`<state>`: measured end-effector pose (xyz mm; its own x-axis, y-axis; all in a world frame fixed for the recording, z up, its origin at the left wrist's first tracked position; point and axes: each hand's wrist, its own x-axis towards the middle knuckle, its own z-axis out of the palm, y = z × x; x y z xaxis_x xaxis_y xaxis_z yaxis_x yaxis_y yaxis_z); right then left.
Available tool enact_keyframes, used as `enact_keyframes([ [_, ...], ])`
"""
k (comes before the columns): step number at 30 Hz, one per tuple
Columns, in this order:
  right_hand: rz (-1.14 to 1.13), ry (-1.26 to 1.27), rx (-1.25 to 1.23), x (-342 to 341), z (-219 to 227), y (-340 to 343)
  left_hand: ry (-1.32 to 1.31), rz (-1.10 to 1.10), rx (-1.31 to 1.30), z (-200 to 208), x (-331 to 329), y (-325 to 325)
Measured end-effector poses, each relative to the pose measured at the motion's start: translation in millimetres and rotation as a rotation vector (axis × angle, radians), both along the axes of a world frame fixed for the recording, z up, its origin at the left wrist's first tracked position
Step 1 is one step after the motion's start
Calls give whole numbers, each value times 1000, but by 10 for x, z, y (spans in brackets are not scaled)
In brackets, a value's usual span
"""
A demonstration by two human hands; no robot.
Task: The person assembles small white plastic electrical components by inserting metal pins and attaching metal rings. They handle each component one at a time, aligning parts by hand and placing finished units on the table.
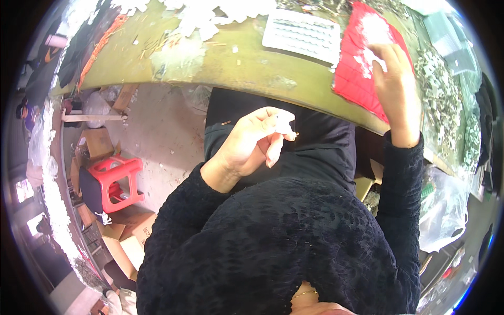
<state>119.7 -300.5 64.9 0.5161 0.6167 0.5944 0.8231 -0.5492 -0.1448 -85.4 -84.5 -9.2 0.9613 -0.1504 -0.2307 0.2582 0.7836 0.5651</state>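
My left hand (252, 140) is raised above my lap, in front of the table edge. Its fingertips pinch a small white plastic part (285, 124) with a thin metal pin sticking out to the right. My right hand (395, 89) reaches onto a red cloth (362, 47) on the olive-green table (236, 63). Its fingers rest among a pile of small white parts (374, 29) lying on that cloth. Both arms wear black knitted sleeves.
A white perforated tray (303, 32) lies left of the red cloth. Heaps of small metal and white parts (440, 100) cover the table's right side, white scraps (202, 16) its far edge. On the floor stand a red plastic stool (116, 181) and cardboard boxes (125, 239).
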Motion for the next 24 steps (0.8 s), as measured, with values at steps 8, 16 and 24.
enact_keyframes([
  [8,373,104,-12,-538,-242,1470,45,158,-59,-44,-281,335],
  [16,302,46,-207,-454,-393,1953,76,200,-122,-187,-373,520],
  [24,308,-27,-307,-873,-251,2004,115,259,-100,-210,-406,684],
])
